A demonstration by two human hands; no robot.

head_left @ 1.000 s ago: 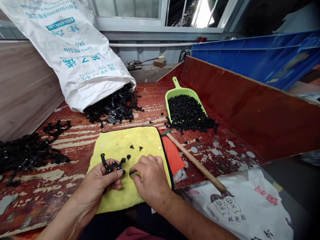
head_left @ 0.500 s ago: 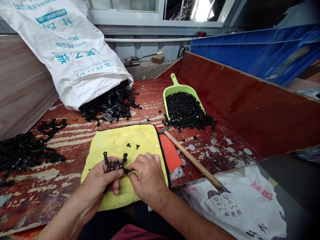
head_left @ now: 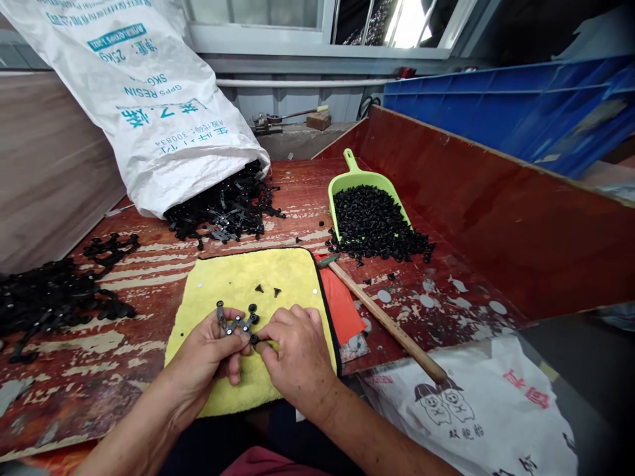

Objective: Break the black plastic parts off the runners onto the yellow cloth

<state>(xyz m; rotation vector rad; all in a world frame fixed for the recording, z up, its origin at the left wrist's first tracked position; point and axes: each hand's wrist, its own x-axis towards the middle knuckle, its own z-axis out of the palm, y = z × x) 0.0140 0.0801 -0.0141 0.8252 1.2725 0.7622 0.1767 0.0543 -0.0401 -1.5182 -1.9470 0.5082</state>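
Note:
Between the thumb and fingers of my left hand (head_left: 211,347) is a black jointed linkage (head_left: 238,324) with round ends and small shiny rivets. My right hand (head_left: 297,350) is closed in a pinch at the linkage's lower right round end. Whether a small plug is also between those fingertips is hidden. Both hands are over a yellow towel (head_left: 238,268) with black edging. Just beyond them on the towel lie two small black plugs, a left plug (head_left: 258,289) and a right plug (head_left: 276,291), each with a flat head and a stem.
A green dustpan (head_left: 350,162) heaped with black plugs stands at the back right. Beside the towel, a wooden-handled hammer (head_left: 391,324) overlaps an orange cloth (head_left: 342,304). More linkages spill from a white sack (head_left: 163,152), and another linkage pile (head_left: 59,297) lies left. A red board (head_left: 471,178) borders the right.
The linkage has turned slightly in my left hand, and its rivets and round ends show more plainly. My right hand keeps its pinch at the same end. The whole view has shifted a little.

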